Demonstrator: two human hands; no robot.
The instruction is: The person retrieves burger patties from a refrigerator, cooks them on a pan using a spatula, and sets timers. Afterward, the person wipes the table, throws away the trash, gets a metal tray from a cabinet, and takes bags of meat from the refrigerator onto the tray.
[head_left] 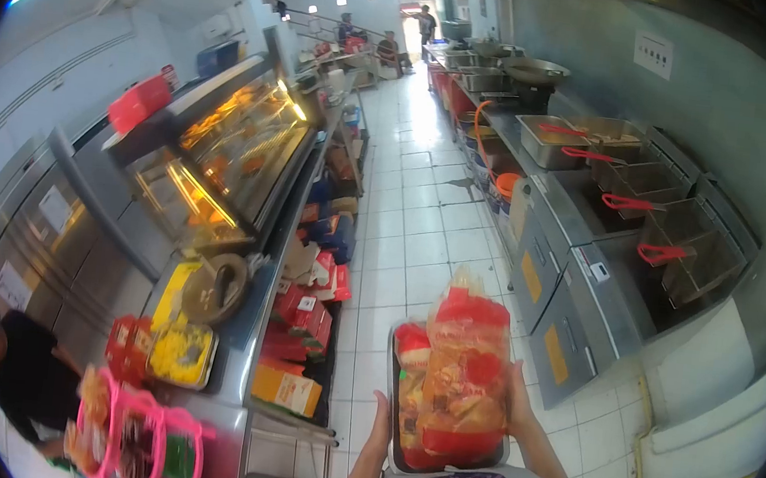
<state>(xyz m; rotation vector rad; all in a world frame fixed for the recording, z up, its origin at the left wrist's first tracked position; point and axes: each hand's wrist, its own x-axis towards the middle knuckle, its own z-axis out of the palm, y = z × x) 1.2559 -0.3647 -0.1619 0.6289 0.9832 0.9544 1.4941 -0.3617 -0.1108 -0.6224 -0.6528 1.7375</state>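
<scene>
In front of my body I carry a metal tray between my two hands. Plastic bags with red print lie in it; a large bag is on top to the right, and a smaller bag shows beside it on the left. The food inside looks orange-brown, its kind unclear. My left hand grips the tray's left side, thumb up along the wall. On the right side my right hand holds the tray close against the big bag, its fingers partly hidden underneath.
Along the right wall stand fryers with red-handled baskets. The left counter bears a lit display case, a stone mortar, a tray of yellow food and a pink basket. A person stands at far left; a tiled aisle runs ahead.
</scene>
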